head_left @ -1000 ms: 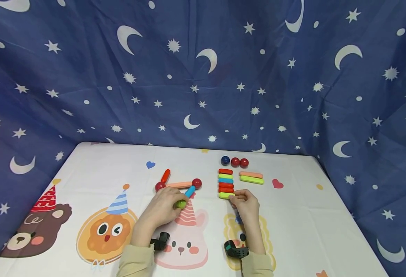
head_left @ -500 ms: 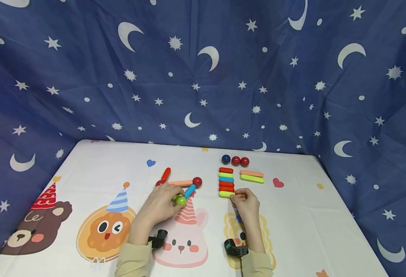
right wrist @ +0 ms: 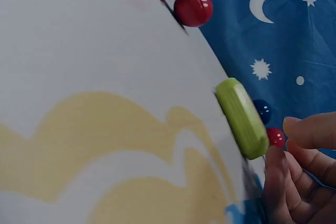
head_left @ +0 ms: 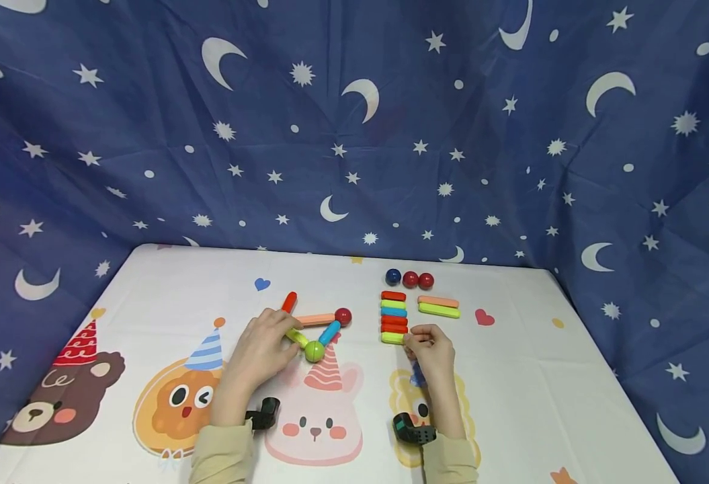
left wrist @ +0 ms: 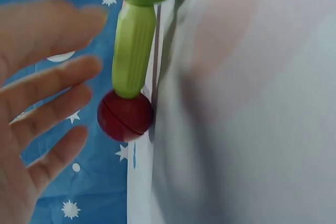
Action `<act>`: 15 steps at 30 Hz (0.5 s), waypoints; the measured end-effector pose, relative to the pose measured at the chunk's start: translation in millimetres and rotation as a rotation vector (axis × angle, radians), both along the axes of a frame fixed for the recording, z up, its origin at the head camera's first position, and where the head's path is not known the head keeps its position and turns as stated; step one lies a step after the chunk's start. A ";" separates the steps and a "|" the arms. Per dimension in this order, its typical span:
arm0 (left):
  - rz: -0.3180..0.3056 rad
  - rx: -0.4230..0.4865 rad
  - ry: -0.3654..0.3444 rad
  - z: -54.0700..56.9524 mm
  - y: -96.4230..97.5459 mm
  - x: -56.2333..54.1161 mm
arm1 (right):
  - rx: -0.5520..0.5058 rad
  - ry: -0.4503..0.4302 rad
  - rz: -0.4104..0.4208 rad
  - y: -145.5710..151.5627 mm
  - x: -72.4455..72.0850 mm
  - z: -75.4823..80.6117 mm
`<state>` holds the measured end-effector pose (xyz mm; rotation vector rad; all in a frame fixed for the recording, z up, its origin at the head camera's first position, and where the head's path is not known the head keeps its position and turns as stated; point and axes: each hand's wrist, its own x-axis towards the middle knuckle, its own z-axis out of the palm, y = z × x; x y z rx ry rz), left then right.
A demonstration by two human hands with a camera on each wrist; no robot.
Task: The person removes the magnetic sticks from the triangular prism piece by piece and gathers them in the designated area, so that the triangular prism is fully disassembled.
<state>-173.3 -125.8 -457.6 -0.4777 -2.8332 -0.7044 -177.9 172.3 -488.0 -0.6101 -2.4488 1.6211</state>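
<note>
My left hand [head_left: 263, 346] is beside a closed triangle of sticks and balls, fingers spread and apart from it in the left wrist view. Its sides are a lime stick [left wrist: 134, 51], a blue stick [head_left: 329, 333] and a salmon stick [head_left: 316, 320]. At the corners are a green ball [head_left: 314, 351], a red ball [head_left: 343, 317] and another red ball [left wrist: 125, 116], which the hand hides in the head view. A red stick [head_left: 289, 302] points away from that hidden corner. My right hand [head_left: 434, 353] has its thumb at the end of a lime stick [right wrist: 241, 119], forefinger apart.
That lime stick ends a row of short sticks [head_left: 394, 312]. Right of the row lie a longer salmon stick [head_left: 439, 302] and a longer lime stick [head_left: 439, 310]. Behind are a dark blue ball [head_left: 393, 277] and two red balls [head_left: 418, 280]. A starry curtain [head_left: 354, 134] stands behind the table.
My left hand has let go of the green ball and drawn back to the left, uncovering the ball and the lime stick. My right hand has stayed by the row.
</note>
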 end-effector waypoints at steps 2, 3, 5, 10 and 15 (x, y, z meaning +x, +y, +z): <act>0.024 0.006 0.026 -1.1 -3.1 -0.9 | -0.017 0.012 -0.010 1.2 0.5 6.0; 0.035 0.010 0.035 -1.9 -4.3 -1.3 | -0.025 0.016 -0.010 1.5 0.8 9.4; 0.048 0.018 0.035 -3.4 -6.2 -1.7 | -0.040 0.016 0.012 0.1 1.4 16.3; 0.054 0.041 -0.029 -8.1 -7.0 -2.0 | -0.092 0.025 0.212 -16.1 5.7 28.2; 0.060 0.024 -0.073 -13.0 -6.1 -2.9 | -0.022 -0.015 0.468 -46.8 11.9 25.3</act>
